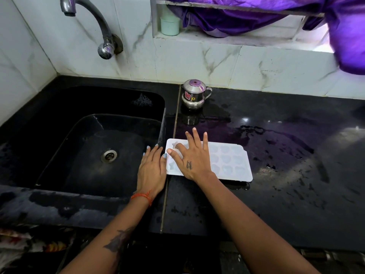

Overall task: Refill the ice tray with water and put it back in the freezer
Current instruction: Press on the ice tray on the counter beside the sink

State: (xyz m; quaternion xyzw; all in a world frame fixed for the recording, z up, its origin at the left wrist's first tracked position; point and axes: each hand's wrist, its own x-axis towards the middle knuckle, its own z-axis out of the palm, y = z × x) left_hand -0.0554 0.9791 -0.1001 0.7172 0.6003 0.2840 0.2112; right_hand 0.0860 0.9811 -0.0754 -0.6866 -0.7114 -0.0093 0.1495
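Ice tray (229, 161), white plastic with shaped cells, lies flat on the wet black stone worktop (286, 194) at the sink-side edge; your right hand (192, 155) rests spread on it, gripping nothing; your left hand (152, 168) lies flat against its end, fingers straight; lift it one-handed and I'd expect it to tip; the curved metal tap (92, 20) is far off.
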